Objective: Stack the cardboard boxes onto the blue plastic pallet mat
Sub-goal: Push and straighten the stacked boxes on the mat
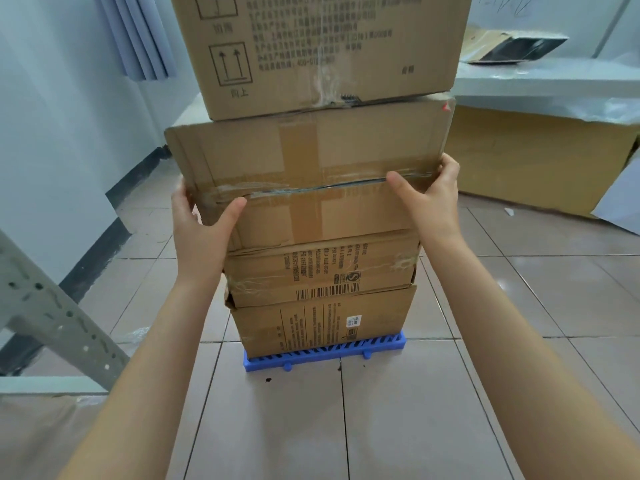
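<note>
- Tiled floor [398, 427] carries a small blue mat [388, 342], and on it four boxes rise in one column; a grey rack leg [62, 317] stands to my left, a big carton [540, 157] under a white shelf [540, 84] to my right.
- Third box [311, 174] is the one I have: it sits on the second box [322, 271], overhanging it on both sides.
- My left hand [201, 233] clamps its left end, thumb on the front face, fingers wrapped round the side; my right hand [436, 199] does the same on the right end.
- Top box [318, 46] rests on it, shifted slightly off square.
- Bottom box [322, 327] fills the mat to its front edge, so I judge there is no spare footing.
- Risk: if I nudge the third box sideways, the top box may slide off, since nothing holds it.
- Risk: the second box looks crushed at its left corner, so the column could lean that way.
- Risk: a topple would hit the rack leg or the carton.
</note>
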